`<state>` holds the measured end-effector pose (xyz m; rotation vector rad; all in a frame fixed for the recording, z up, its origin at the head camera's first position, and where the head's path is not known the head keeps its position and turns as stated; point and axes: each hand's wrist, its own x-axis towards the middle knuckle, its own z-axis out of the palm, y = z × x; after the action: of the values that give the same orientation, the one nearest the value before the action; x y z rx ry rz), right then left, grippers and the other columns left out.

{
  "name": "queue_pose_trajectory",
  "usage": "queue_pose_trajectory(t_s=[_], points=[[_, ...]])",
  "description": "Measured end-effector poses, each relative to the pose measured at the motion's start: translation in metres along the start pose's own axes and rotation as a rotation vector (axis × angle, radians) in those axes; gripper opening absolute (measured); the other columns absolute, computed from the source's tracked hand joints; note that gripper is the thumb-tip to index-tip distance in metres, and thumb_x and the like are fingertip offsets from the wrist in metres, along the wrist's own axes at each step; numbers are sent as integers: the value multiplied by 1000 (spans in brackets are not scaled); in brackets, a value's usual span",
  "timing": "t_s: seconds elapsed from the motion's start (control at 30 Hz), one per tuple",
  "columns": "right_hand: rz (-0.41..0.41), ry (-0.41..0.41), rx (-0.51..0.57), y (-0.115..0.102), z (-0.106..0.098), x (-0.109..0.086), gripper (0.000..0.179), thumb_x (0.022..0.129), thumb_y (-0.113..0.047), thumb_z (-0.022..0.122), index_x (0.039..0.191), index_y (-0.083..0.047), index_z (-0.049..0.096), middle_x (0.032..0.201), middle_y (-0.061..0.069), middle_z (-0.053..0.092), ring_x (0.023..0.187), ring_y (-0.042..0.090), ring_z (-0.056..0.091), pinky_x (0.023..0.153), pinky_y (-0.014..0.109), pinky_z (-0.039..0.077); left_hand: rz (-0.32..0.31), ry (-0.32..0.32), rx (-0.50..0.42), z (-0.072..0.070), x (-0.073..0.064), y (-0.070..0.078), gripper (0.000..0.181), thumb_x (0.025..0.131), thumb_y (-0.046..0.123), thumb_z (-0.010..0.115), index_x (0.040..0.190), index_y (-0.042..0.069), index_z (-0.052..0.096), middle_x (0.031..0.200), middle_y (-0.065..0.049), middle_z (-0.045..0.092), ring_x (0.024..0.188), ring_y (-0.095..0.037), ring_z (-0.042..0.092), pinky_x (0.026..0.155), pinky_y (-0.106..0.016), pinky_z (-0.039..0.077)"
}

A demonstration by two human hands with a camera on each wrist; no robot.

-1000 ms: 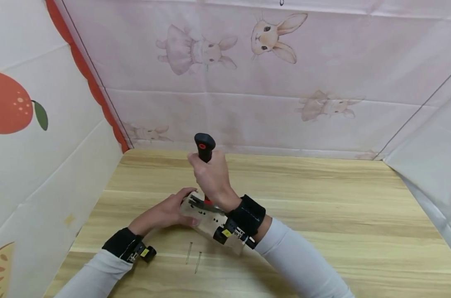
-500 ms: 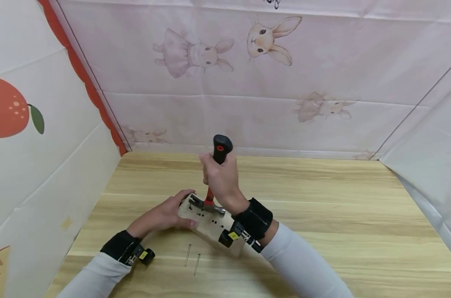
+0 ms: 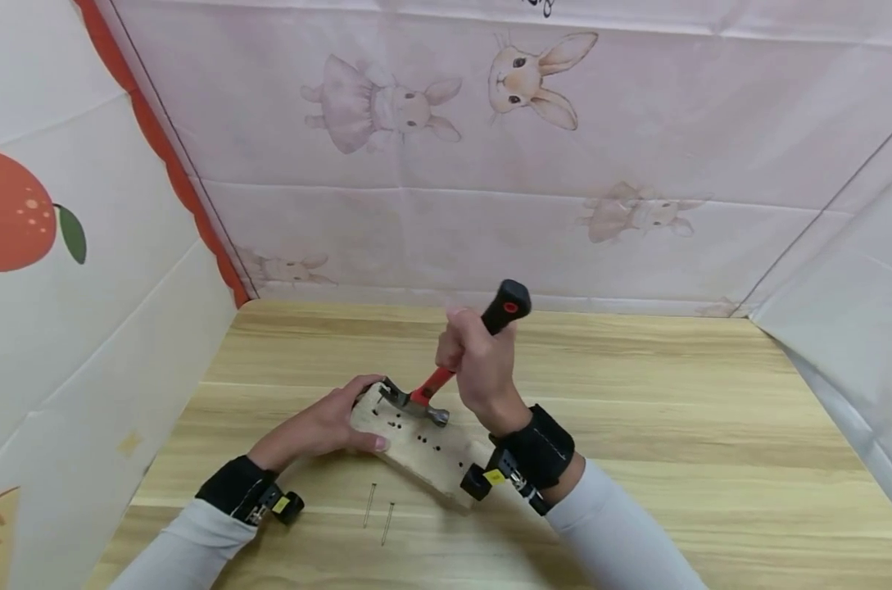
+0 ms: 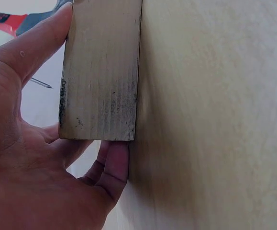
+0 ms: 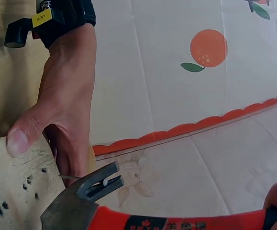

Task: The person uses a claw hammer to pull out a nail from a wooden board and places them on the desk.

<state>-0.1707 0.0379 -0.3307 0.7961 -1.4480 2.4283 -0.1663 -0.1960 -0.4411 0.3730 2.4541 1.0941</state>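
Observation:
A pale wooden block (image 3: 416, 451) dotted with dark holes lies on the table. My left hand (image 3: 328, 426) grips its far-left end, thumb on one side and fingers on the other. My right hand (image 3: 482, 365) holds a claw hammer (image 3: 432, 383) by its black and red handle, which leans to the right. The hammer's steel head sits over the block's top face. In the right wrist view, a nail (image 5: 105, 182) shows in the slot of the claw. Its thin shank also appears beside the block's end in the left wrist view, as a nail (image 4: 41, 83) with a pointed look.
Two loose nails (image 3: 379, 516) lie side by side on the wood-grain table (image 3: 637, 393), in front of the block. A printed rabbit backdrop (image 3: 446, 221) stands behind the table, and a fruit-patterned sheet (image 3: 62, 328) hangs along the left.
My right hand has swung the hammer's handle from upright over to the right, while its head stays on the block. The left hand keeps its grip on the block.

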Motion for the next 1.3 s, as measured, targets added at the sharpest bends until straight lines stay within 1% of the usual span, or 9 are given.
queue_pose_trajectory(t_s=[0.23,0.4,0.53,0.67,0.83,0.93,1.03,1.17,1.3], points=[[-19,-26,78,-6,-15,-6,41,93,-3,34,53,-13,25,48,-2,20,37,14,19,37,36,13,49,-12,-17,-3,1,-2,102,67,48,82,148,25,24,127,-10,51,109,-23,51,94,-49,40],[-24,-61,95,-9,-20,-9,41,92,-2,31,53,-13,26,48,-2,20,37,14,21,37,35,14,48,-3,-8,-2,2,-3,102,66,49,83,148,24,25,136,-11,44,119,-28,43,98,-53,36],[-42,-106,117,-12,-22,-11,40,91,0,30,54,-13,26,49,-2,20,38,13,22,37,35,16,32,10,47,-1,3,-1,107,64,57,80,149,24,24,141,-12,40,125,-30,37,98,-54,36],[-59,-153,127,-17,-24,-14,39,90,2,28,54,-13,26,51,-2,19,39,12,22,37,34,17,15,34,110,1,1,4,111,62,61,79,150,21,24,138,-13,43,120,-26,42,96,-49,39],[-85,-195,93,-26,-26,-20,37,89,3,27,55,-12,27,51,-1,21,39,12,23,37,35,18,41,99,216,4,-6,13,111,64,60,78,150,15,25,132,-16,48,114,-24,47,94,-46,43],[-94,-202,80,-32,-25,-22,37,88,4,27,54,-12,28,51,-2,22,39,12,24,36,35,18,100,170,287,6,-13,20,107,65,57,79,149,14,28,131,-15,50,116,-25,47,93,-46,44],[-109,-223,94,-39,-23,-23,37,87,5,25,55,-12,28,51,-2,21,39,12,24,35,34,18,189,251,319,8,-20,28,99,65,52,81,146,16,36,132,-10,52,117,-24,48,92,-46,46],[-142,-259,116,-47,-19,-25,36,85,8,23,55,-12,25,51,-2,20,40,11,23,35,31,18,312,326,272,11,-29,39,81,69,49,80,138,21,49,131,1,56,116,-18,51,91,-43,48],[-168,-287,110,-52,-17,-29,36,83,9,22,54,-12,25,51,-2,20,40,11,23,34,31,20,400,390,213,13,-36,48,61,73,46,78,127,23,59,122,7,62,111,-12,55,86,-39,51]])
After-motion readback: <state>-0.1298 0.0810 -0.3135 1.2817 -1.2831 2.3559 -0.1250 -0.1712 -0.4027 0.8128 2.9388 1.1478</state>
